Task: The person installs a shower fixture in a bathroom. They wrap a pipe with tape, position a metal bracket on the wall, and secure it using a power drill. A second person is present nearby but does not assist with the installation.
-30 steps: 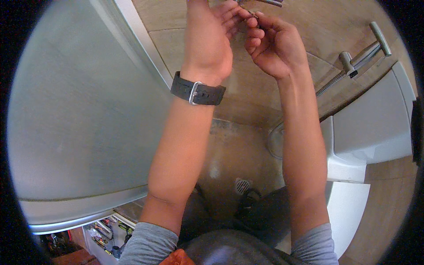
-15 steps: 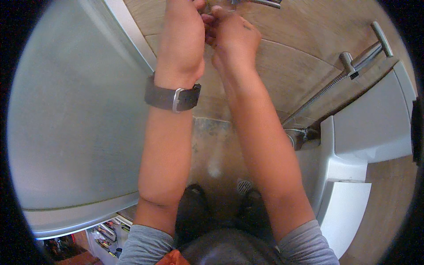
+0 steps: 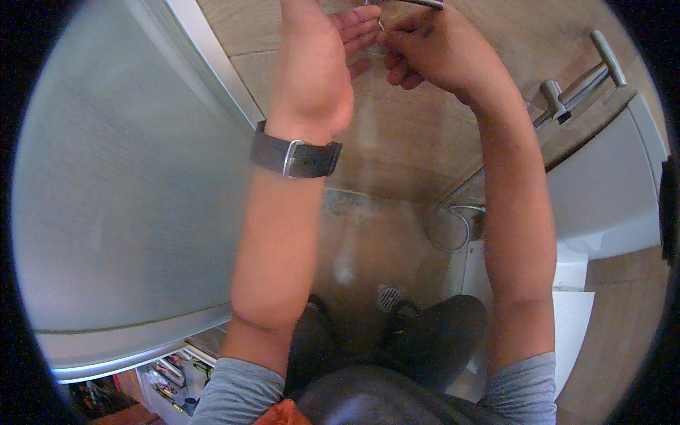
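Both my hands are raised at the upper edge, in front of the brown wood-look wall. My left hand [image 3: 319, 64] has a dark strap watch [image 3: 296, 157] on its wrist. Its fingers are stretched out toward the right hand, while its upper part is cut off by the picture's edge. My right hand [image 3: 443, 57] is closed, thumb and index finger pinching a small thin brass-coloured piece [image 3: 381, 24] whose exact kind I cannot make out. This piece is close to the left fingertips. Just above the right hand, a chrome bar [image 3: 423, 3] is partly visible.
A frosted glass panel [image 3: 134, 184] fills the left side. To the right are a white toilet [image 3: 602, 184] and a chrome hand sprayer [image 3: 609, 60] with its hose. A drain grate [image 3: 389, 298] lies in the floor near my feet. Tools sit in a tray [image 3: 170, 382] at lower left.
My hands were close together and have come apart. The right hand and forearm swung right, uncovering the small piece in its pinch; the left arm shifted slightly right, its fingers straighter.
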The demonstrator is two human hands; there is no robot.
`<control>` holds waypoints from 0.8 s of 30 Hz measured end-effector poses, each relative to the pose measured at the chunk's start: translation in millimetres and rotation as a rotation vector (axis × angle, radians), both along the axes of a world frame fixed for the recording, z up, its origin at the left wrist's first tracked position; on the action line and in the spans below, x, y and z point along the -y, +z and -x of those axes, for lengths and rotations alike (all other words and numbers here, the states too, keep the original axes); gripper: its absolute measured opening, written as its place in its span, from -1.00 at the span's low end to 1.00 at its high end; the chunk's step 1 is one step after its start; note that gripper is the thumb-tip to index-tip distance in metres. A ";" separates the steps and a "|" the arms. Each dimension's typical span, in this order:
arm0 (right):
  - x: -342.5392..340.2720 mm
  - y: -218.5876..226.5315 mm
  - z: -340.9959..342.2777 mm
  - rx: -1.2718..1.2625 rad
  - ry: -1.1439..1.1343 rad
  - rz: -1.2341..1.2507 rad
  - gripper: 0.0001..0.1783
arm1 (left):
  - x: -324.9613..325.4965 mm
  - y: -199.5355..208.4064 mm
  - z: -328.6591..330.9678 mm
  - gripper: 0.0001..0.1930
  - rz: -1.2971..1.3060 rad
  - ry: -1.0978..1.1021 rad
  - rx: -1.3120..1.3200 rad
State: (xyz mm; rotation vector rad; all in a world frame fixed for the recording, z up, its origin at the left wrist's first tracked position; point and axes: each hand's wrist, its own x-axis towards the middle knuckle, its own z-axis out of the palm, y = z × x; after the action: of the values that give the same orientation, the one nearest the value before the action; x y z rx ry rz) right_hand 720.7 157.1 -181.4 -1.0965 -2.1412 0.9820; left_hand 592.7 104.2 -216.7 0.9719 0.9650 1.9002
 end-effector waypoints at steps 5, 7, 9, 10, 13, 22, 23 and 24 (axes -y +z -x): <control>-11.7 -12.2 -5.5 -0.095 0.022 -0.106 -0.72 | 1.8 -1.0 -1.7 0.10 -0.033 -0.076 0.022; -7.1 -10.6 -1.5 -0.170 -0.039 -0.005 -0.70 | 5.1 -1.9 -10.3 0.10 -0.091 0.011 -0.003; -12.3 -14.5 2.5 -0.235 -0.096 0.080 -0.68 | 13.8 5.3 -33.1 0.10 -0.142 0.109 -0.024; -16.7 -19.3 0.2 -0.254 -0.051 0.035 -0.69 | 12.6 5.0 -34.6 0.09 -0.150 0.108 -0.016; -25.3 -32.6 -6.3 -0.301 0.042 -0.072 -0.70 | -1.8 -2.8 -6.4 0.09 -0.082 -0.032 0.071; -29.6 -33.4 -8.0 -0.219 -0.069 -0.411 -0.75 | -3.7 -9.5 -0.6 0.06 -0.044 -0.085 0.127; -28.2 -33.0 -8.7 -0.215 -0.065 -0.384 -0.76 | -1.8 -5.0 -5.4 0.06 -0.040 -0.055 0.155; -27.5 -32.9 -9.0 -0.211 -0.060 -0.357 -0.76 | -0.8 -3.0 -8.4 0.05 -0.046 -0.048 0.159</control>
State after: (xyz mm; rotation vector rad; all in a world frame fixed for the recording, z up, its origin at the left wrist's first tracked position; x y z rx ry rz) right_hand 729.6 184.7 -214.4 -0.8375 -1.9994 0.6243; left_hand 601.1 105.0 -219.7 0.8487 0.8018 1.9343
